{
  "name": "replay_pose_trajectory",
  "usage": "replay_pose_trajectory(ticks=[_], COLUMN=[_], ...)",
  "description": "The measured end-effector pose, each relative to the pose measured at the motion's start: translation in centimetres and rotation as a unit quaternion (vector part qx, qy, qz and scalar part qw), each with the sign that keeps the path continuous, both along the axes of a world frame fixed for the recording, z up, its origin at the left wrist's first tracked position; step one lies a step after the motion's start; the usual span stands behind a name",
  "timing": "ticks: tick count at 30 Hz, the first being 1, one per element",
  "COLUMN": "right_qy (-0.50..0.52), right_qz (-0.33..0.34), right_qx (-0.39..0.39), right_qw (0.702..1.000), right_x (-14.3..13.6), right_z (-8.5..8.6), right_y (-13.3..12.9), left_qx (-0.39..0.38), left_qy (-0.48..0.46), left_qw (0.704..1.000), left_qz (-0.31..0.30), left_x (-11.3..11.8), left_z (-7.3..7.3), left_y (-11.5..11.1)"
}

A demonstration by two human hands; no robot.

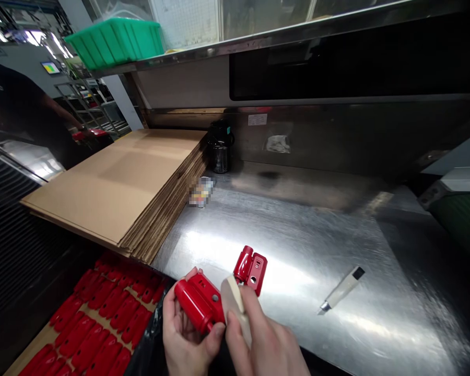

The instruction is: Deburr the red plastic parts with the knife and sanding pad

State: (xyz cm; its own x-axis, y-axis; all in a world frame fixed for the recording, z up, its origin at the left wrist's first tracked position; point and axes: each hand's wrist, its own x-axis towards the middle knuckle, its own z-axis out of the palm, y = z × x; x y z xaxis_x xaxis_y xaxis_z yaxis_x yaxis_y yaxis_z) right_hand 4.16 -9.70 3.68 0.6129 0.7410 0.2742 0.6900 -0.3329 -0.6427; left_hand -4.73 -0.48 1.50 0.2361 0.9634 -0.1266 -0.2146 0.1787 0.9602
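My left hand [188,334] is closed around a glossy red plastic part [194,304], which has a round barrel alongside a flat plate with holes. In my right hand [262,334] is a flat off-white tool [232,297] with a rounded end, gripped between thumb and fingers. Its end lies against or just over the right edge of the red part; exact contact cannot be made out. Just beyond my right fingers, a second red part [254,269] of similar shape rests on the metal tabletop. A light-handled knife [342,290] with a short blade lies farther right.
Stacked cardboard sheets [121,177] cover the bench's left side, with a black jug [220,149] behind. Below left, many red parts [82,334] sit in rows on cardboard. A green bin [117,42] stands on the overhead shelf [258,42]. Another person [27,104] is at far left.
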Motion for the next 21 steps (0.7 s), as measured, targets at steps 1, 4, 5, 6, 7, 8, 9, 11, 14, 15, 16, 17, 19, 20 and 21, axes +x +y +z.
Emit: replay_pose_trajectory(ticks=[1, 4, 5, 6, 7, 8, 9, 11, 14, 15, 16, 17, 19, 20, 21], right_qy=[0.003, -0.014, -0.018, -0.015, -0.003, 0.021, 0.059, 0.189, 0.487, 0.579, 0.653, 0.704, 0.745, 0.743, 0.732], right_qz=[0.0, 0.009, 0.008, 0.002, -0.005, -0.013, -0.024, -0.056, -0.075, -0.063, -0.048, -0.034, -0.022, -0.019, -0.014], right_qx=[-0.003, -0.011, -0.024, -0.043, -0.067, -0.09, -0.109, -0.114, -0.018, 0.024, 0.057, 0.078, 0.094, 0.098, 0.103], right_qw=[1.0, 1.0, 1.0, 0.999, 0.998, 0.996, 0.992, 0.974, 0.87, 0.813, 0.754, 0.705, 0.66, 0.662, 0.674], right_x=[0.0, -0.2, -0.1, 0.0, 0.3, 0.7, 1.1, 2.0, 3.1, 3.3, 3.5, 3.5, 3.5, 3.5, 3.5], right_z=[0.1, -0.1, -0.2, -0.3, -0.3, -0.1, 0.1, 0.9, 2.6, 3.2, 3.6, 3.9, 4.1, 4.0, 3.8], right_y=[0.0, 0.1, 0.1, 0.1, 0.0, -0.2, -0.4, -0.7, -0.6, -0.4, -0.1, 0.2, 0.9, 1.2, 1.5], left_qx=[-0.002, -0.014, -0.021, -0.026, -0.03, -0.033, -0.038, -0.059, -0.116, -0.133, -0.147, -0.154, -0.135, -0.111, -0.078], left_qy=[0.0, 0.003, -0.004, -0.019, -0.04, -0.064, -0.087, -0.121, -0.144, -0.147, -0.146, -0.141, -0.117, -0.095, -0.069], left_qw=[1.0, 1.0, 1.0, 0.999, 0.999, 0.997, 0.995, 0.991, 0.983, 0.98, 0.978, 0.977, 0.982, 0.985, 0.986], left_qz=[-0.002, 0.001, 0.003, 0.005, 0.005, 0.006, 0.005, 0.004, -0.001, -0.009, -0.019, -0.031, -0.068, -0.095, -0.128], left_x=[-0.1, -0.2, -0.3, -0.3, -0.2, -0.2, -0.2, 0.0, 0.0, 0.0, -0.1, -0.2, -0.7, -1.2, -1.7], left_z=[-0.1, -0.3, -0.4, -0.3, -0.2, -0.1, 0.2, 0.7, 1.3, 1.3, 1.2, 1.0, 0.2, -0.3, -0.8], left_y=[0.0, 0.2, 0.3, 0.4, 0.4, 0.4, 0.5, 0.5, 0.4, 0.3, 0.3, 0.4, 1.0, 1.6, 2.5])
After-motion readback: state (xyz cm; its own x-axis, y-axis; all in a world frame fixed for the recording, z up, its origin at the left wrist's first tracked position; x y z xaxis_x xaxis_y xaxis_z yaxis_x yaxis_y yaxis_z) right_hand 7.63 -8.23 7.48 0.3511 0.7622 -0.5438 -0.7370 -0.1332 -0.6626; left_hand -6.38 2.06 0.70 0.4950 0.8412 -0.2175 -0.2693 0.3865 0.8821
